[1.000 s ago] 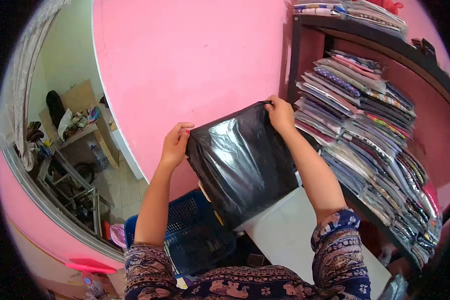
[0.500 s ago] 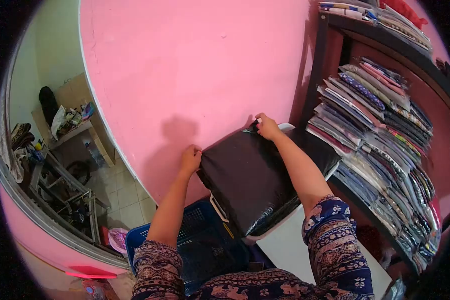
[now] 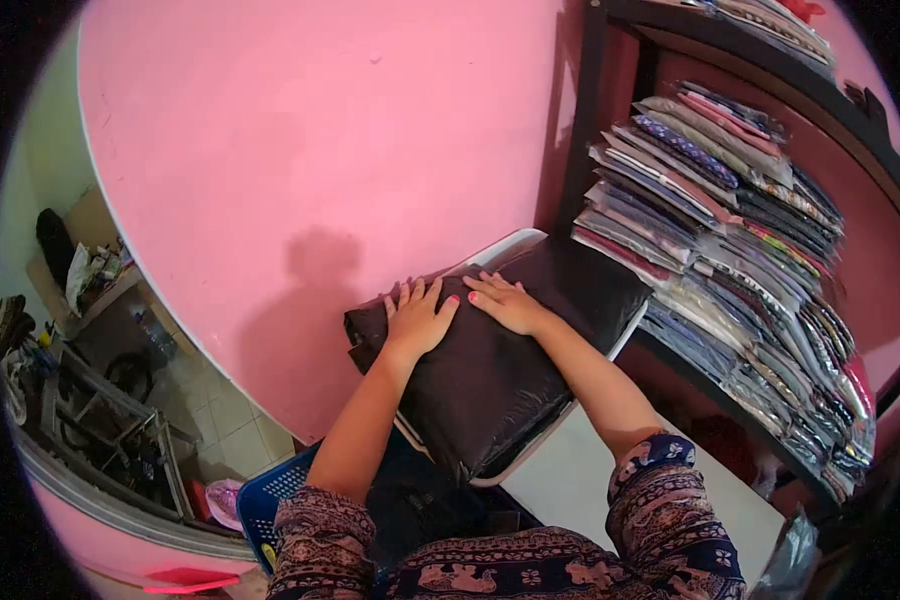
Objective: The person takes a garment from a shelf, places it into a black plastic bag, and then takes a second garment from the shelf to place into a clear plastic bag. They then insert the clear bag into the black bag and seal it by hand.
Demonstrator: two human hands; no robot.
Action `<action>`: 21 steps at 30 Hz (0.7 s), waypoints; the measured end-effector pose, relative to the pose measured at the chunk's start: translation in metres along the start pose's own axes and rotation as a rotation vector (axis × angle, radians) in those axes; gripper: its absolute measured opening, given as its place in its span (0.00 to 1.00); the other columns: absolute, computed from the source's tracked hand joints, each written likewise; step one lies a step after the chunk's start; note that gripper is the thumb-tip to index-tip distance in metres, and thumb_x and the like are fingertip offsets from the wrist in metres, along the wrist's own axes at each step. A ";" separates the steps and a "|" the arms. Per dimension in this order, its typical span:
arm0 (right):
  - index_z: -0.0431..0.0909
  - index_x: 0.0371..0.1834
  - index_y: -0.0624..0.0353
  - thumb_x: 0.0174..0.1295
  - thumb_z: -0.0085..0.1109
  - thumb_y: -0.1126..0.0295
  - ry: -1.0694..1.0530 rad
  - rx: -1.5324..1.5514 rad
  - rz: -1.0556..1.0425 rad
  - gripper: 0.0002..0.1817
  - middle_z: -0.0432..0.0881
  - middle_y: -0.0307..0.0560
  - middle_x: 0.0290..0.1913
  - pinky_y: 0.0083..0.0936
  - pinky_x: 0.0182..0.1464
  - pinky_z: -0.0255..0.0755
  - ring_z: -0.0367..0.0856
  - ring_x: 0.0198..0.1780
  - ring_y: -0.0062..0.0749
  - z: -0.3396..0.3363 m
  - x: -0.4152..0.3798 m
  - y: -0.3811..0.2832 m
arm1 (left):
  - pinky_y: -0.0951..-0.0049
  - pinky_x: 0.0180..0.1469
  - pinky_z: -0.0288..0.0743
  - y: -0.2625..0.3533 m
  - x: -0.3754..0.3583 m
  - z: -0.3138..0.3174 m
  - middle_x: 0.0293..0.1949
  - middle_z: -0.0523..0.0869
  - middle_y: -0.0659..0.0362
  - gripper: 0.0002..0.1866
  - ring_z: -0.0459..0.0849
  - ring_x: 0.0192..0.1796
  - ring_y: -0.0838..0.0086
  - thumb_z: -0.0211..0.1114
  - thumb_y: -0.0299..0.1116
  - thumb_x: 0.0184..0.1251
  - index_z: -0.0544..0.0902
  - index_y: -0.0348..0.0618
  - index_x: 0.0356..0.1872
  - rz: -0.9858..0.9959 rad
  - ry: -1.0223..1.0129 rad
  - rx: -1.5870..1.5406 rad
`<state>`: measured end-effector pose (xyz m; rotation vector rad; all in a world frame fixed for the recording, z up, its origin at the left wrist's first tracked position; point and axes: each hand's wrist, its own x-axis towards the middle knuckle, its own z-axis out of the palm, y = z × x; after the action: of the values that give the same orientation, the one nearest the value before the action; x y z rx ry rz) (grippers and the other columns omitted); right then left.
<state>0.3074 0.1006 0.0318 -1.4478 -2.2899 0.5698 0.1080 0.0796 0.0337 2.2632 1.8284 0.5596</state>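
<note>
A dark, shiny plastic package [image 3: 480,400] lies in front of me on a white tray or basket [image 3: 518,240], whose rim shows around it. My left hand [image 3: 417,318] rests flat on the package's far left part, fingers spread. Beside it, my right hand [image 3: 505,303] also lies open, palm down on the far middle part. The two thumbs are close together. Another dark package [image 3: 585,282] sits to the right on the same tray. What is inside the packages is hidden.
A dark shelf [image 3: 770,70] on the right holds stacks of folded cloth in clear bags [image 3: 710,240]. Below on the left stands a blue plastic basket [image 3: 270,490]. A white surface [image 3: 590,480] lies under the tray, and a pink wall [image 3: 320,130] rises behind.
Both hands have let go of the package's far edge and corners and now lie flat on its top. The far edge looks folded over. My view has turned slightly right.
</note>
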 end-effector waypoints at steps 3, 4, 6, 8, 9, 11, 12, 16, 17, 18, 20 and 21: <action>0.57 0.73 0.35 0.66 0.31 0.36 0.009 -0.027 0.003 0.34 0.49 0.52 0.76 0.57 0.72 0.32 0.41 0.77 0.47 0.003 -0.001 0.002 | 0.47 0.73 0.30 0.001 -0.004 0.006 0.73 0.55 0.50 0.34 0.45 0.76 0.53 0.41 0.58 0.70 0.61 0.51 0.71 -0.022 -0.002 -0.012; 0.57 0.73 0.35 0.66 0.31 0.36 0.010 -0.051 -0.005 0.34 0.49 0.52 0.76 0.56 0.73 0.32 0.41 0.77 0.47 0.004 -0.001 0.001 | 0.47 0.73 0.30 0.000 -0.005 0.008 0.73 0.55 0.50 0.33 0.45 0.76 0.54 0.41 0.58 0.70 0.62 0.51 0.71 -0.034 0.022 -0.027; 0.57 0.73 0.35 0.66 0.30 0.36 0.016 -0.064 -0.005 0.34 0.50 0.51 0.76 0.53 0.73 0.32 0.42 0.77 0.45 0.005 -0.001 -0.001 | 0.47 0.73 0.31 -0.002 -0.005 0.010 0.73 0.55 0.49 0.33 0.46 0.76 0.54 0.42 0.57 0.70 0.62 0.51 0.71 -0.039 0.028 -0.039; 0.56 0.73 0.36 0.67 0.30 0.36 0.016 -0.085 0.006 0.34 0.50 0.51 0.76 0.52 0.74 0.32 0.42 0.77 0.45 0.006 -0.003 -0.003 | 0.47 0.73 0.31 -0.001 -0.008 0.011 0.73 0.55 0.49 0.33 0.46 0.76 0.54 0.42 0.57 0.70 0.61 0.51 0.71 -0.046 0.041 -0.036; 0.56 0.73 0.36 0.67 0.30 0.36 0.010 -0.082 0.009 0.34 0.50 0.51 0.76 0.52 0.74 0.32 0.42 0.77 0.45 0.008 -0.004 -0.002 | 0.47 0.73 0.31 -0.002 -0.009 0.014 0.73 0.55 0.49 0.33 0.46 0.76 0.54 0.42 0.57 0.70 0.61 0.51 0.71 -0.050 0.034 -0.037; 0.55 0.73 0.36 0.67 0.30 0.36 0.021 -0.104 0.006 0.34 0.50 0.51 0.75 0.51 0.74 0.31 0.42 0.77 0.44 0.009 -0.004 -0.002 | 0.46 0.73 0.32 -0.003 -0.009 0.016 0.73 0.55 0.49 0.33 0.47 0.76 0.54 0.41 0.56 0.70 0.61 0.51 0.71 -0.045 0.049 -0.038; 0.55 0.73 0.36 0.67 0.30 0.36 0.020 -0.104 0.006 0.34 0.50 0.51 0.75 0.51 0.74 0.31 0.42 0.77 0.44 0.010 -0.004 -0.001 | 0.46 0.73 0.32 -0.003 -0.010 0.016 0.73 0.55 0.49 0.33 0.47 0.76 0.54 0.41 0.56 0.70 0.61 0.51 0.71 -0.046 0.048 -0.038; 0.56 0.73 0.35 0.68 0.32 0.38 0.032 -0.092 -0.009 0.32 0.50 0.50 0.76 0.55 0.73 0.31 0.42 0.77 0.45 0.014 -0.005 0.001 | 0.46 0.73 0.33 -0.005 -0.013 0.023 0.72 0.57 0.48 0.33 0.50 0.75 0.52 0.42 0.56 0.70 0.62 0.49 0.70 -0.042 0.086 -0.058; 0.56 0.73 0.35 0.68 0.32 0.38 0.031 -0.098 -0.009 0.32 0.50 0.50 0.75 0.55 0.73 0.31 0.42 0.77 0.45 0.015 -0.005 0.001 | 0.46 0.73 0.33 -0.007 -0.013 0.026 0.71 0.60 0.47 0.34 0.53 0.74 0.51 0.42 0.57 0.69 0.63 0.48 0.70 -0.034 0.124 -0.076; 0.56 0.73 0.35 0.68 0.32 0.38 0.027 -0.096 -0.007 0.32 0.50 0.50 0.75 0.55 0.73 0.31 0.42 0.77 0.45 0.016 -0.005 0.001 | 0.46 0.73 0.33 -0.008 -0.015 0.027 0.71 0.60 0.47 0.34 0.53 0.74 0.51 0.42 0.57 0.69 0.63 0.48 0.70 -0.037 0.120 -0.077; 0.56 0.73 0.35 0.67 0.30 0.36 0.022 -0.104 -0.012 0.34 0.51 0.51 0.75 0.52 0.74 0.32 0.44 0.77 0.45 0.016 -0.005 0.001 | 0.46 0.73 0.34 -0.008 -0.016 0.027 0.71 0.60 0.47 0.33 0.53 0.74 0.51 0.42 0.56 0.69 0.63 0.48 0.70 -0.024 0.138 -0.087; 0.56 0.73 0.35 0.67 0.30 0.36 0.019 -0.102 -0.009 0.34 0.51 0.51 0.75 0.52 0.74 0.32 0.44 0.77 0.45 0.017 -0.005 0.002 | 0.46 0.73 0.34 -0.008 -0.017 0.028 0.71 0.60 0.47 0.33 0.53 0.74 0.51 0.42 0.56 0.69 0.63 0.48 0.70 -0.024 0.134 -0.088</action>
<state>0.3022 0.0939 0.0163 -1.4819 -2.3400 0.4399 0.1089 0.0680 0.0026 2.1919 1.8496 0.7890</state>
